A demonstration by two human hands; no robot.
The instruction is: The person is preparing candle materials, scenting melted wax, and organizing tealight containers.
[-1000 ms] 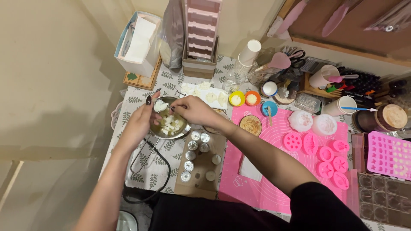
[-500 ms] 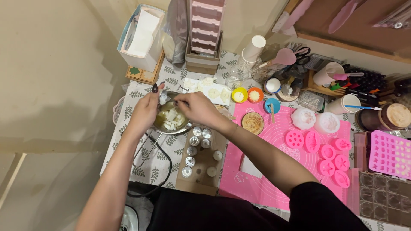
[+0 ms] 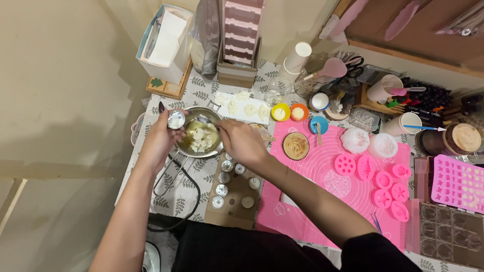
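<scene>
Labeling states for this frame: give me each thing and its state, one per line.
left hand: holding a small tin cup over the pot rim
right hand: closed on a spoon that reaches into the pot
pot: upright, white chunks inside
tin cups on cardboard: upright, in rows
pink moulds: lying flat on the pink mat
paper cups: stacked, upright

The left hand (image 3: 160, 138) held a small tin cup (image 3: 176, 119) tipped over the metal pot (image 3: 200, 138) of white wax chunks (image 3: 199, 141), while the right hand (image 3: 241, 141) poked in with a spoon (image 3: 205, 120), pink mat (image 3: 322, 194) just beside.
</scene>
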